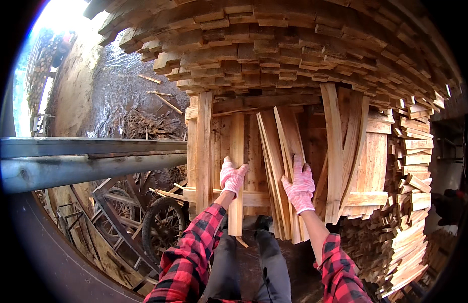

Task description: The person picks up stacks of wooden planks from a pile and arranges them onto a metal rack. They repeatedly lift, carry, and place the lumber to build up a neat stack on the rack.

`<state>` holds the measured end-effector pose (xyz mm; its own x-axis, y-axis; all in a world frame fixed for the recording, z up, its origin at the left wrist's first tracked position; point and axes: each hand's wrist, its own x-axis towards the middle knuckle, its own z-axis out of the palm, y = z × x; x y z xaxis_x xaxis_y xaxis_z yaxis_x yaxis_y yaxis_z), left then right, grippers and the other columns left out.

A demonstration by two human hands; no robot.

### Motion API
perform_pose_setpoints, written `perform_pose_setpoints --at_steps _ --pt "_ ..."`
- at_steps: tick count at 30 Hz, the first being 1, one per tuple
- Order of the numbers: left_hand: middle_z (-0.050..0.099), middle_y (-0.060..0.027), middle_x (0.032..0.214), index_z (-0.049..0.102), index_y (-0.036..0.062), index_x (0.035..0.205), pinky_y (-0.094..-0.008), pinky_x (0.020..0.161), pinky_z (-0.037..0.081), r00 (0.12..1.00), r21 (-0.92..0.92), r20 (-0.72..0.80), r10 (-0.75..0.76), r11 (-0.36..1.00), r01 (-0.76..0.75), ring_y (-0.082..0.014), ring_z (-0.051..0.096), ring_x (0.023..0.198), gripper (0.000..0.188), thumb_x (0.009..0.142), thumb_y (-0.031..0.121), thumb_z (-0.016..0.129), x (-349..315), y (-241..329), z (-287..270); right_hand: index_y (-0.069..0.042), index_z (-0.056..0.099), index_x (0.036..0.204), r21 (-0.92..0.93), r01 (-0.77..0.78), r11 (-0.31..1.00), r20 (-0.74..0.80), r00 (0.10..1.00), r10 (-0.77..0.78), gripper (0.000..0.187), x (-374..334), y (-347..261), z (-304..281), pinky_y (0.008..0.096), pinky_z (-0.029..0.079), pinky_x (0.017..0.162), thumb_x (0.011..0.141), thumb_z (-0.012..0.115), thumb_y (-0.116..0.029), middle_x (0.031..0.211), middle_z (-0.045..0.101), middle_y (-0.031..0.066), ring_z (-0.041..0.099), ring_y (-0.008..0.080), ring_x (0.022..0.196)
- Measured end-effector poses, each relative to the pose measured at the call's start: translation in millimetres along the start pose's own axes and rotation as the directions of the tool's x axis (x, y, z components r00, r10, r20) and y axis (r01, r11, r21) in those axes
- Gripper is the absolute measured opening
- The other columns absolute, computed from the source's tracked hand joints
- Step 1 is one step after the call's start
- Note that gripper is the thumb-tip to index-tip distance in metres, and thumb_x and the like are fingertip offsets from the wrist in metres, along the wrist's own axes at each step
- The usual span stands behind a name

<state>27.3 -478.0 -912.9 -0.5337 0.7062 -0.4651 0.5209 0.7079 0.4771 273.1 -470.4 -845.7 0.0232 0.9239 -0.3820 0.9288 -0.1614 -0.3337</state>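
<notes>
My left hand (233, 177), in a pink-and-white knit glove, is closed on a narrow wooden plank (236, 214) lying lengthwise away from me. The thumb shows across its top; some fingers are hidden at its edge. In a matching glove, my right hand (299, 188) grips another wooden plank (288, 129), thumb on the left and fingertips along the right edge. Just left of that plank lie slanting planks (269, 146), close against it. All of these rest across a bed of pale boards (251, 136).
Stacked timber (274, 55) forms a wall at the far side. More planks (332, 146) lean right of my hand, beside another stack (413, 202). A metal rail (92, 164) runs in from the left, above a spoked wheel (164, 227) and a frame.
</notes>
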Motion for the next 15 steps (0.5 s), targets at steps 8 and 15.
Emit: perform_pose_setpoints --at_steps 8,15 --pt "0.04 -0.0243 0.15 0.03 0.0047 0.151 -0.0416 0.11 0.04 0.862 0.252 -0.16 0.482 0.864 -0.436 -0.0403 0.046 0.132 0.085 0.083 0.031 0.074 -0.2 -14.4 -46.7 -0.026 0.019 0.157 0.0 0.004 1.0 -0.038 0.999 -0.004 0.092 -1.1 0.9 6.2 0.0499 0.047 0.101 0.083 0.073 -0.036 0.145 0.04 0.0302 0.05 0.0455 0.126" --pt "0.055 -0.0258 0.136 0.036 0.0016 0.148 -0.0399 0.101 0.047 0.981 0.044 -0.196 0.011 0.999 -0.002 -0.0353 0.058 0.122 0.094 0.076 0.041 0.082 83.1 -23.4 -84.3 -0.026 0.02 0.157 0.003 -0.013 1.0 -0.017 1.0 0.013 0.093 -2.3 -7.3 5.4 0.0476 0.046 0.103 0.082 0.074 -0.035 0.147 0.04 0.0293 0.047 0.0437 0.131"
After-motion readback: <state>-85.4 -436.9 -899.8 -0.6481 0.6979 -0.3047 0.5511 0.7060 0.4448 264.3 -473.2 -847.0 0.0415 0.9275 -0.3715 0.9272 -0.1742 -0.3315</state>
